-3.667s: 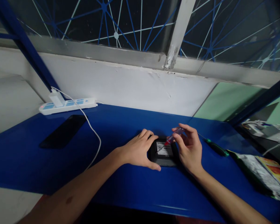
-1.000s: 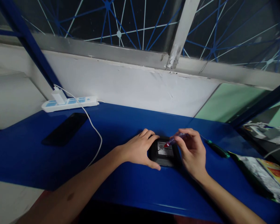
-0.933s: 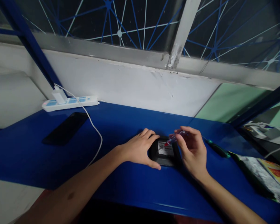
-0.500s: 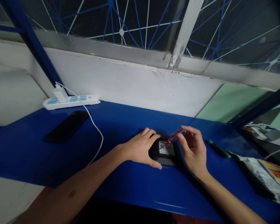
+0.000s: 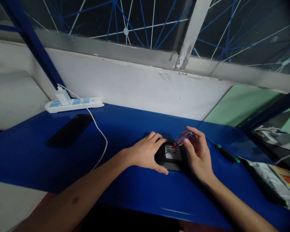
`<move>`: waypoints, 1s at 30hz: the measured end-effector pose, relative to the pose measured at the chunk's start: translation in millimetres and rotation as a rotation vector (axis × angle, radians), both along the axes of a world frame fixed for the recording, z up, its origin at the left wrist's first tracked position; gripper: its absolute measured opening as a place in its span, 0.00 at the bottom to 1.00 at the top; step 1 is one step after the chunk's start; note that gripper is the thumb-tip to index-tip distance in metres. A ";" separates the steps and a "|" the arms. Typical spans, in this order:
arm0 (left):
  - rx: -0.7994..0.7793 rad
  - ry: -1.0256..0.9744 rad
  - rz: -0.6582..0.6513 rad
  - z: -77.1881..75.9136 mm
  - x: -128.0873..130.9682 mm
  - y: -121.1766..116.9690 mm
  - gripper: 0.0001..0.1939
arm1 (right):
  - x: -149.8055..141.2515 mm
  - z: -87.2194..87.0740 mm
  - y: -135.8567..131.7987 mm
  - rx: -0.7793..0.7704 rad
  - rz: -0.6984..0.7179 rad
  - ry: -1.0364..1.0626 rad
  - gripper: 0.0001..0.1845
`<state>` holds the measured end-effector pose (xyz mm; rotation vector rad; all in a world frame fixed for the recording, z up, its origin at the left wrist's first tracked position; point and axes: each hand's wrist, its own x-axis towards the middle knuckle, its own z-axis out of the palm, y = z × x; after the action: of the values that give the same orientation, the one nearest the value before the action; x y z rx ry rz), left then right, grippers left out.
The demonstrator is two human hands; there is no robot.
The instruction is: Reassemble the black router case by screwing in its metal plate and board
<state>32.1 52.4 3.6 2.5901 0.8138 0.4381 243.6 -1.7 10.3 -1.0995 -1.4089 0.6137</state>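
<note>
A small flat black device point(image 5: 170, 166) with a white printed label point(image 5: 173, 154) lies on the blue table. My left hand point(image 5: 146, 153) grips its left side, thumb at the near edge and fingers at the far edge. Between the thumb and fingers of my right hand point(image 5: 199, 149) is a screwdriver point(image 5: 183, 138) with a clear purplish handle and a red collar. Its thin shaft slants down to the left across the label, and the tip is at the device's left part. Whether the tip sits in a screw is too small to tell.
A second screwdriver point(image 5: 227, 153), dark with green, lies right of my right hand, beside a printed plastic bag point(image 5: 275, 180). At the left are a black phone-like slab point(image 5: 70, 130), a white power strip point(image 5: 87, 102) and a white cable point(image 5: 101, 135). A wall rises behind the table.
My right hand has shifted slightly left, and the screwdriver handle shows more clearly between its fingers. My left hand and the black device stay in place.
</note>
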 end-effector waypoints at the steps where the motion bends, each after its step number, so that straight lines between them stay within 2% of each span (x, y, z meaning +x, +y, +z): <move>1: 0.000 0.001 -0.002 -0.2 0.0 0.1 0.54 | 0.1 0.0 0.0 0.006 -0.006 -0.011 0.19; 13: 0.002 0.002 -0.001 0.8 -0.5 -0.6 0.52 | 5.1 -2.7 3.4 0.062 -0.085 -0.067 0.16; 19: -0.008 0.014 -0.003 0.7 -1.0 -0.7 0.52 | 1.6 1.8 -1.4 -0.005 0.044 0.015 0.18; 22: -0.010 0.018 0.002 1.3 -0.6 -0.6 0.53 | 0.6 0.9 -0.8 -0.009 0.063 0.046 0.18; 30: -0.021 0.012 -0.003 1.1 -0.7 -0.6 0.53 | 3.8 2.2 0.3 0.124 -0.057 -0.057 0.11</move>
<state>31.4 51.8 4.7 2.5763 0.8144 0.4108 247.4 -1.4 12.5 -1.0617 -1.4397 0.4518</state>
